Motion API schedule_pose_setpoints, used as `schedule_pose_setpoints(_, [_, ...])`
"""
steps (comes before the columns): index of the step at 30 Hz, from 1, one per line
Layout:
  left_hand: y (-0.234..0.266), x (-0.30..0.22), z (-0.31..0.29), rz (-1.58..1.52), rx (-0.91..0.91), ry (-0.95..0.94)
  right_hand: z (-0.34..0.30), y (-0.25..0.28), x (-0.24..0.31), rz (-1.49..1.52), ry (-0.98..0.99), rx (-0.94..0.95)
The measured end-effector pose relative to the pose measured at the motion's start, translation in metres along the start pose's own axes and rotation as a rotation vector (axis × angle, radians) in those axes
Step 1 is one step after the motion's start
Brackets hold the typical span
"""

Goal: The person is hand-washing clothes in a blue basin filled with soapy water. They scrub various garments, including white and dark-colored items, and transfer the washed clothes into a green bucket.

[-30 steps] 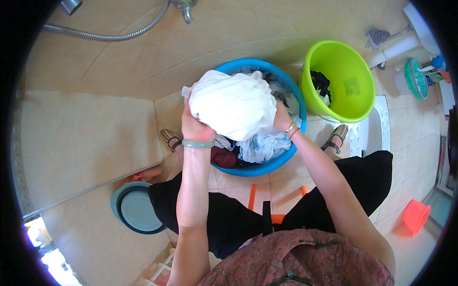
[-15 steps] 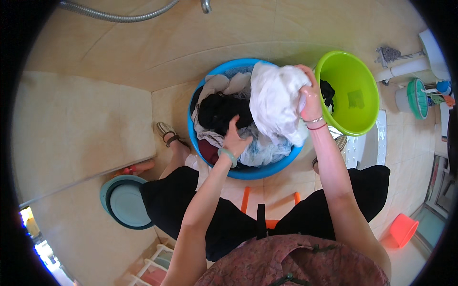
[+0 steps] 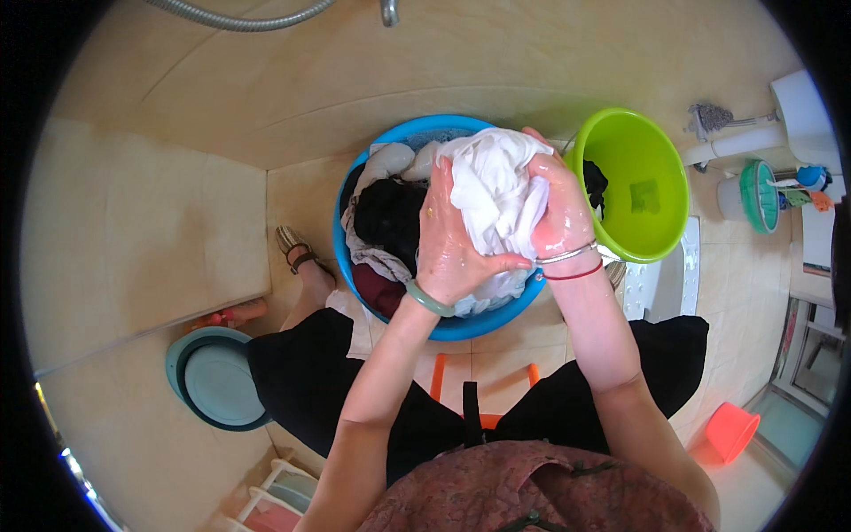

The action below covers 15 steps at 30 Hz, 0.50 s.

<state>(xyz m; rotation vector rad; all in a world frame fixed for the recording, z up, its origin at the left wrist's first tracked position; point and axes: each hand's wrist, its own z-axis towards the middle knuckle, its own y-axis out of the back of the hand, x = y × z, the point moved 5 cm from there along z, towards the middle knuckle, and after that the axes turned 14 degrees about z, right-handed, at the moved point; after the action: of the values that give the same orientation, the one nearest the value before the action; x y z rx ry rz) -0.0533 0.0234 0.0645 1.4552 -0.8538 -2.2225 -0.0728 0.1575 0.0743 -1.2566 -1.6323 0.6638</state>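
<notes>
Head view: nearest me, along the lower edge of the frame, I see the wearer's red-brown patterned top (image 3: 443,492), with black trousers (image 3: 301,359) spread to either side and orange bars (image 3: 438,377) between the knees. Just above the middle, both hands grip a bunched white cloth (image 3: 496,182). The left hand (image 3: 448,244) presses its left side, fingers nearly straight and thumb reaching below it toward the right wrist; the right hand (image 3: 563,208) curves around its right side, fingers partly bent — the skin of both looks wet. Below the cloth sits a blue basin (image 3: 470,328) holding more laundry: a black garment (image 3: 388,213) and a dark red one (image 3: 377,288) at its left. A lime-green bucket (image 3: 656,160) stands just beside it, to the right, with something black inside. Farther off, a metal hose (image 3: 248,18) crosses the upper left.
</notes>
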Motion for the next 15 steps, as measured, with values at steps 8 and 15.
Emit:
schedule_pose_setpoints(8, [-0.021, 0.025, -0.013, -0.276, -0.040, 0.158, -0.025, -0.015, -0.031, -0.139, 0.064, 0.130])
schedule_pose_setpoints(15, [-0.022, 0.070, -0.024, -1.145, -0.134, 0.587, -0.031, -0.016, 0.018, -1.487, 0.838, 0.614])
